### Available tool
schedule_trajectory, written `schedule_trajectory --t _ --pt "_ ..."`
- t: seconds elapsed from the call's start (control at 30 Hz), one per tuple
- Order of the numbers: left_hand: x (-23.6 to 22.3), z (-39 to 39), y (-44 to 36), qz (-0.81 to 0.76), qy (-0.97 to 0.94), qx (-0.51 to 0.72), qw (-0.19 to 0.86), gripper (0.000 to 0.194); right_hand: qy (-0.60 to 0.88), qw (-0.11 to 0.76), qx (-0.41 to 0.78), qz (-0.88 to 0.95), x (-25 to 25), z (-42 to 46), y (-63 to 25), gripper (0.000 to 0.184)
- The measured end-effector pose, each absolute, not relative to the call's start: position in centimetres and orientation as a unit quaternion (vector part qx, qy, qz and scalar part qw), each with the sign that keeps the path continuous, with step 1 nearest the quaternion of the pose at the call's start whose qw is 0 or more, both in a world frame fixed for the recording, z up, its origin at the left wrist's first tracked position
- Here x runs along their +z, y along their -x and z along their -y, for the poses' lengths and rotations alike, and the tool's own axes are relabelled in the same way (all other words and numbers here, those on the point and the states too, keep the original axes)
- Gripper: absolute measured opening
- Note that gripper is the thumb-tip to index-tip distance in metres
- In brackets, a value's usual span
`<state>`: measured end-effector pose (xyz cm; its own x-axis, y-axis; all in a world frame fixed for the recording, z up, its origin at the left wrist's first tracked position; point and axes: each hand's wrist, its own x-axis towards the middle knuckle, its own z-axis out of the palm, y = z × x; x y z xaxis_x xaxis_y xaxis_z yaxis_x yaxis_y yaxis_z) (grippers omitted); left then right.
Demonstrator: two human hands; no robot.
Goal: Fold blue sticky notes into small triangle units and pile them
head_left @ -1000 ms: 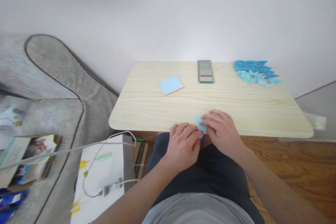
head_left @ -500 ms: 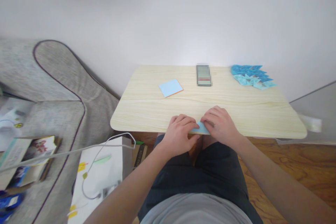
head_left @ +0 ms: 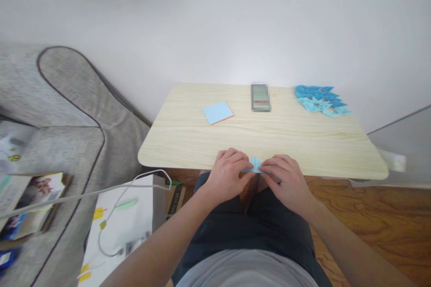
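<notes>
While the left hand (head_left: 227, 175), fingers closed, pinches one side of a folded paper (head_left: 256, 164) at the near edge of the table (head_left: 286, 136), the right hand (head_left: 286, 181) likewise pinches the other. A paper stack (head_left: 218, 112) lies farther back.

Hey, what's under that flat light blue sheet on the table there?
A thin orange edge shows beneath the sheet along its near side, and bare table around it. The rest underneath is covered, so I can't tell how many layers there are.
</notes>
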<state>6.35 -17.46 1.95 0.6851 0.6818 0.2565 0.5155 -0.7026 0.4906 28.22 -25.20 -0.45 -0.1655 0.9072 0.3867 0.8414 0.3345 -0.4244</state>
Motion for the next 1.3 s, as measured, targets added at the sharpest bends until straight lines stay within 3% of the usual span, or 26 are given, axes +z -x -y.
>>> schedule_trajectory --t 1.3 --pt "3.4 13.2 -6.2 -0.22 -0.942 0.129 0.218 0.014 0.535 0.248 0.115 0.799 1.1 23.1 -29.8 0.01"
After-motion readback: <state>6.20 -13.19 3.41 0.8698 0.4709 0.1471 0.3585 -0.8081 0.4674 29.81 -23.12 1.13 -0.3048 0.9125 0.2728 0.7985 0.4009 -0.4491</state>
